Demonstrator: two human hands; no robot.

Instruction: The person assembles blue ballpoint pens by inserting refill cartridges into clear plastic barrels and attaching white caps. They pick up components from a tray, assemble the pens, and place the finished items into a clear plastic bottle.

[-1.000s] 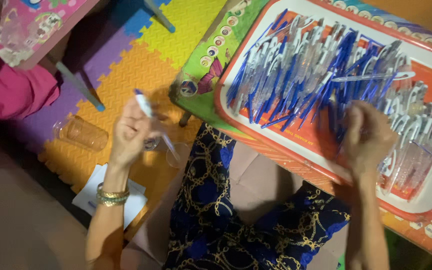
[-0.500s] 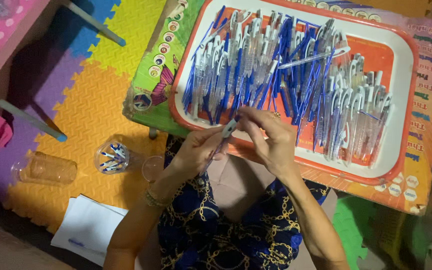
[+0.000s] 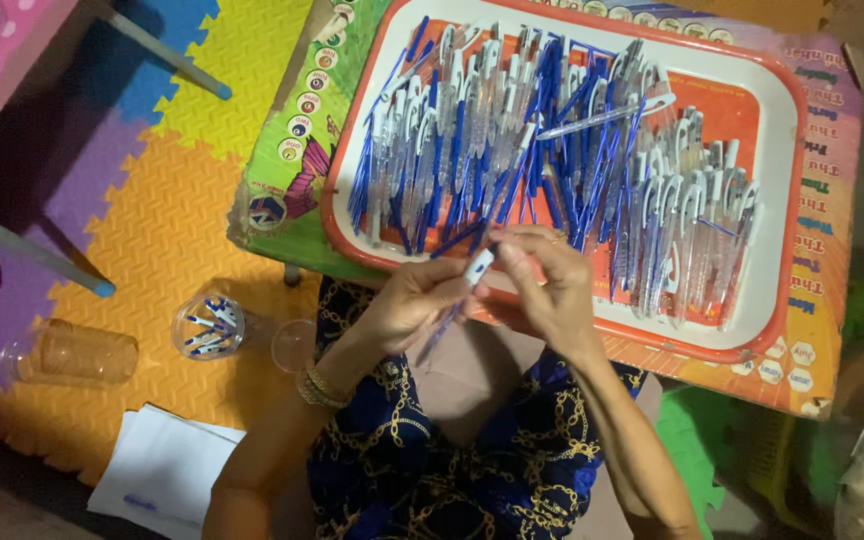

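Pen (image 3: 455, 298) sits between your hands, over your lap at the near edge of the tray (image 3: 790, 150). Your left hand (image 3: 414, 300) grips its clear blue barrel while your right hand (image 3: 542, 285) pinches the white tip. Keep both parts lined up and push straight.
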